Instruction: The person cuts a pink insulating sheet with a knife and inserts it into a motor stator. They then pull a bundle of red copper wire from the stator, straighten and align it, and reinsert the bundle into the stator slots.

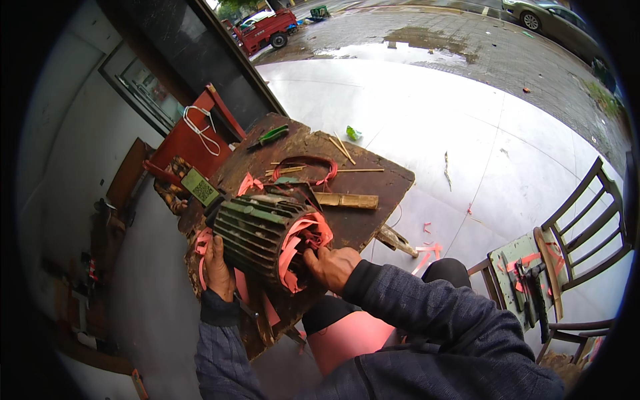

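A green finned electric motor housing (250, 230) lies on its side on a worn wooden table, its open round end turned toward the right. Pink insulation strips (291, 248) line that opening, with dark windings partly visible inside. My left hand (220, 272) grips the housing's left end, beside more pink strips (203, 243). At the open end, my right hand (331, 267) has its fingers curled in against the strips and windings. Its fingertips are hidden, so what they pinch cannot be made out.
On the table (373, 165) lie a coil of red wire (327, 175), a bamboo piece (347, 201), thin sticks (343, 148) and a green-handled tool (272, 135). A chair (500, 267) at right bears hand tools (531, 293). A red chair (193, 143) stands far left.
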Action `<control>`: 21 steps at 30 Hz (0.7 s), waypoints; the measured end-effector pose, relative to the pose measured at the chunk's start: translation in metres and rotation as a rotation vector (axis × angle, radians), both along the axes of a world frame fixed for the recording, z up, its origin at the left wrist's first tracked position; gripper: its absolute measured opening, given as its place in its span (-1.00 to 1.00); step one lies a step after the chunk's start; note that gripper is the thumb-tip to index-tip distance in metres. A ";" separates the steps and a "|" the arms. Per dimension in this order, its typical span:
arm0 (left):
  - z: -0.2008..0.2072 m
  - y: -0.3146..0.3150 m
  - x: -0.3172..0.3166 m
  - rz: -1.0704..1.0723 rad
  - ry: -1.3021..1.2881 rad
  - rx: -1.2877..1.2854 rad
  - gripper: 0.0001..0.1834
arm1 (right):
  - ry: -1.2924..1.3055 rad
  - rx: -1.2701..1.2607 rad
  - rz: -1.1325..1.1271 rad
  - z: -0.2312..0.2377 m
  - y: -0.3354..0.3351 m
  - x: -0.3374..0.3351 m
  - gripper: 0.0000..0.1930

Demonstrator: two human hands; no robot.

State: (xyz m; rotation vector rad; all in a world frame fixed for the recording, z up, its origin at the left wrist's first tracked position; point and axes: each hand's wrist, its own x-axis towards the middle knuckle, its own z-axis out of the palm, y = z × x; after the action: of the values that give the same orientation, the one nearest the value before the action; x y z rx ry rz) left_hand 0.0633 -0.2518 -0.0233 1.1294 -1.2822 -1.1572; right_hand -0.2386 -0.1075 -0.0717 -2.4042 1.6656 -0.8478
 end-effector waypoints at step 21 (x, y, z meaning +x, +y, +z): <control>0.015 0.017 -0.009 -0.089 0.097 -0.017 -0.26 | -0.176 -0.171 -0.044 -0.005 0.020 -0.029 -0.79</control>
State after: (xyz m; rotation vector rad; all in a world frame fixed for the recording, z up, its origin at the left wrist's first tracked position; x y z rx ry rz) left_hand 0.0538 -0.2347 -0.0087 0.9999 -1.2755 -1.2490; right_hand -0.2679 -0.0876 -0.0767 -2.3240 1.6460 -1.2168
